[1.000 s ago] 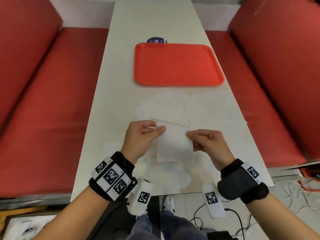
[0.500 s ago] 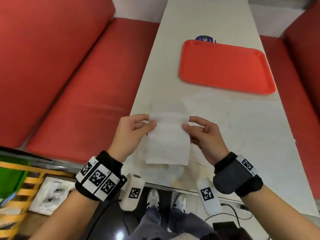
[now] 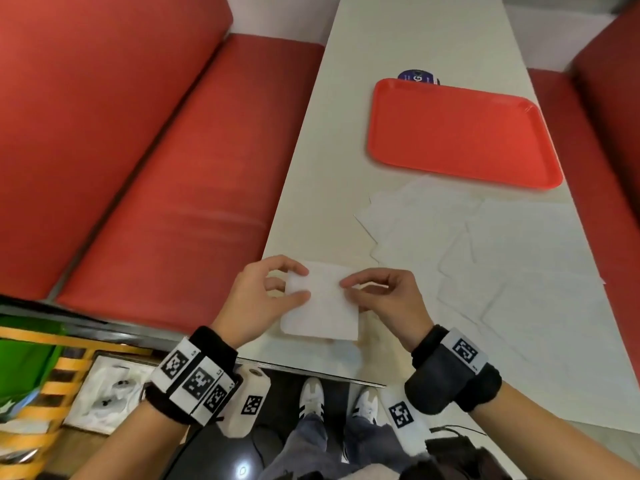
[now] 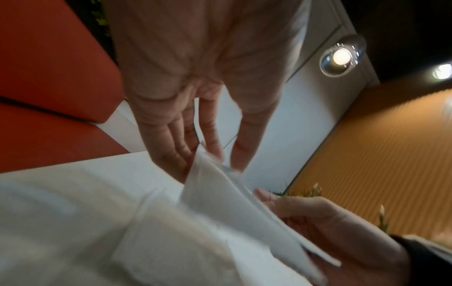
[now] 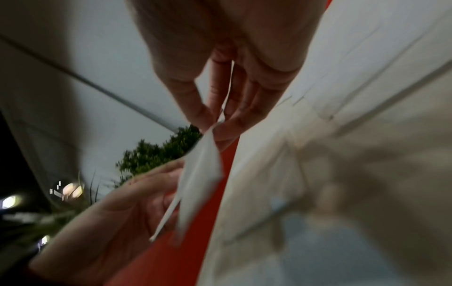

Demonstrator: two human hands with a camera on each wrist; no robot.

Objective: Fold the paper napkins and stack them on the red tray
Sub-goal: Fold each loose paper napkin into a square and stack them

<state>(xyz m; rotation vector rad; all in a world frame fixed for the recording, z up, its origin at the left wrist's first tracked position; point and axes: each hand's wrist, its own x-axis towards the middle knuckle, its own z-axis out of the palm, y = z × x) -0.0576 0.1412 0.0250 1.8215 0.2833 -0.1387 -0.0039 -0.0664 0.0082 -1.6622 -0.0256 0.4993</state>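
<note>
I see my left hand (image 3: 258, 299) and right hand (image 3: 388, 299) each pinching the folded napkin (image 3: 323, 306); both wrist views are blurred, its lower fold hidden.

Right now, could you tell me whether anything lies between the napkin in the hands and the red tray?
Only loose napkins lie flat on the table between the held napkin and the red tray; nothing upright blocks the way.

Left hand (image 3: 258, 299), right hand (image 3: 388, 299), both pinching
</note>
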